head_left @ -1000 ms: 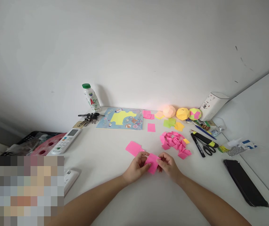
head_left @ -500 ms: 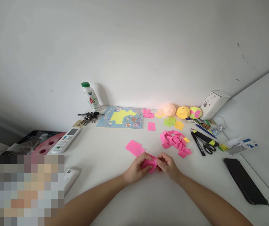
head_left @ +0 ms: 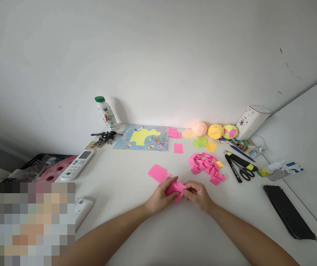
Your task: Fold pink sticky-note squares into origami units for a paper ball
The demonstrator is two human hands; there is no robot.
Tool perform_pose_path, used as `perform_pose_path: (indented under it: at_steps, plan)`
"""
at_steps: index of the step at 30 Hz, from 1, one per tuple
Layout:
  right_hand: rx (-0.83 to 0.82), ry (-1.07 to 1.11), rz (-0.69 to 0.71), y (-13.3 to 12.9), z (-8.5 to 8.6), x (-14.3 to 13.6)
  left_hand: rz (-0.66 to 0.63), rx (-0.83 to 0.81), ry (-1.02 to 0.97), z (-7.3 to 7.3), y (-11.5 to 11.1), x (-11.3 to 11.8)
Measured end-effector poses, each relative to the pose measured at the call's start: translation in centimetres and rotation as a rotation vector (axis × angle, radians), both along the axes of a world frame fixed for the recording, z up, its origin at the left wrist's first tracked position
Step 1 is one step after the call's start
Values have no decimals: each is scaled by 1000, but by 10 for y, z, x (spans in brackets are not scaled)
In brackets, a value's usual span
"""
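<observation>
Between my two hands is a partly folded pink paper (head_left: 176, 187), held just above the white table. My left hand (head_left: 161, 195) is closed on its left side, thumb in front and fingers behind. With a pinch, my right hand (head_left: 198, 194) grips the paper's right corner; some of its fingertips are hidden. Several pink paper sheets (head_left: 157, 173) lie just beyond my left hand. Farther right sits a pile of folded pink paper pieces (head_left: 205, 163).
Three paper balls (head_left: 215, 131) stand along the wall, near a blue picture sheet (head_left: 154, 142). On the right lie scissors (head_left: 245, 173), a marker (head_left: 233, 169) and a black pouch (head_left: 289, 212). A remote control (head_left: 77, 164), keys (head_left: 107, 137) and a bottle (head_left: 107, 114) are at the left.
The pink paper has turned a little between my hands, and more of its face shows. My fingers have shifted slightly along its edges.
</observation>
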State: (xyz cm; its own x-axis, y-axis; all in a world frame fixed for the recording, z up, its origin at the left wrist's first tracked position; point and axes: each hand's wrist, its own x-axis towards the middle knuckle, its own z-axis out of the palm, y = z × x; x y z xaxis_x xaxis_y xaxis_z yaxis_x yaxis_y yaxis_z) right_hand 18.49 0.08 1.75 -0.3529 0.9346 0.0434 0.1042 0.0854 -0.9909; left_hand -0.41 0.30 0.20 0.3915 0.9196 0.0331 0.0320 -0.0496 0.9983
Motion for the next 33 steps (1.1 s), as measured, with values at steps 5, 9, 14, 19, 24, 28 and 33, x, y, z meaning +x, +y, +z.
perform_pose_path:
  at_steps: [5,9,14,19,24,28,33]
  plan:
    - [-47,6,-22,0,-1,1,-14,-167,-68,1,1,2]
    - [-89,42,-24,0,-1,2,-17,-176,-123,3,1,1]
    - [-90,68,-14,1,0,1,23,-133,-110,6,2,0]
    - [-120,104,-25,2,0,2,3,7,-118,1,1,-1]
    - [-105,113,-33,2,-1,2,-39,27,-109,-2,-1,0]
    - [-73,98,-14,3,-3,3,-1,66,-109,-1,0,-1]
    - [-31,61,-6,3,-3,3,23,24,-174,0,2,0]
